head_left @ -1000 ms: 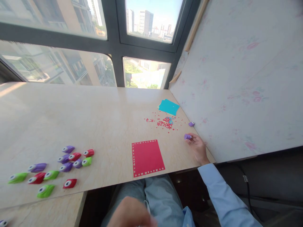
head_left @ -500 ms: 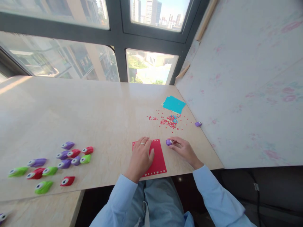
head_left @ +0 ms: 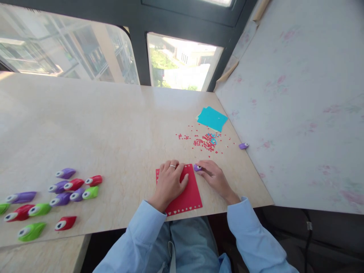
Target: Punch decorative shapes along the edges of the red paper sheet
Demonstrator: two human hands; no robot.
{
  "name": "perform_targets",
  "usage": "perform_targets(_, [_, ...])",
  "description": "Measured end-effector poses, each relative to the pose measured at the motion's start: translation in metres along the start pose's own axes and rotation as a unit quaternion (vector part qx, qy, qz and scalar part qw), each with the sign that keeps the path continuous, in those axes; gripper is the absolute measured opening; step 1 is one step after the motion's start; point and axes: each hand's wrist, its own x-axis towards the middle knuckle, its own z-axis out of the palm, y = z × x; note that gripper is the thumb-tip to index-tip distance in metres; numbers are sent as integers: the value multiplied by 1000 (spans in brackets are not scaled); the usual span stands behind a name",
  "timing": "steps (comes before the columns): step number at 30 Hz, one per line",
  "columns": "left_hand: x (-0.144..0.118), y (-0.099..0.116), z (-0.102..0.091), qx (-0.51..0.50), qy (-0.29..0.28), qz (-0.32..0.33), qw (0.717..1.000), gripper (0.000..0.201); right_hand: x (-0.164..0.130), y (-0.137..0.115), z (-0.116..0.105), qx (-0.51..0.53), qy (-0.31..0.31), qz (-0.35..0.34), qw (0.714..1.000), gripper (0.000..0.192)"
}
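A sheet of red paper [head_left: 191, 191] lies near the table's front edge, with small shapes punched along its borders. My left hand [head_left: 170, 185] rests flat on the sheet, fingers stretched out and slightly apart, covering much of its left side. At the sheet's upper right corner, my right hand [head_left: 216, 180] grips a small purple paper punch [head_left: 197, 167] between thumb and fingers. The punch sits at the paper's right edge; whether the edge is inside its slot I cannot tell.
Red and blue paper cutouts [head_left: 205, 141] are scattered beyond the sheet, before some blue paper [head_left: 212, 118]. Another purple punch [head_left: 243, 146] stands against the wall [head_left: 307, 113]. Several purple, red and green punches [head_left: 74, 184] are grouped at the left.
My right hand has brought the purple punch leftward to the red paper's edge. My left hand stays on the sheet. The view has tilted down a little.
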Motion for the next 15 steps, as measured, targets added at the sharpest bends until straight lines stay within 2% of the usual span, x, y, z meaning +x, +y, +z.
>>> perform_targets(15, [-2,0,-1,-42,12,-1,999,27,3,-3,2,-32,3,-18,999,27])
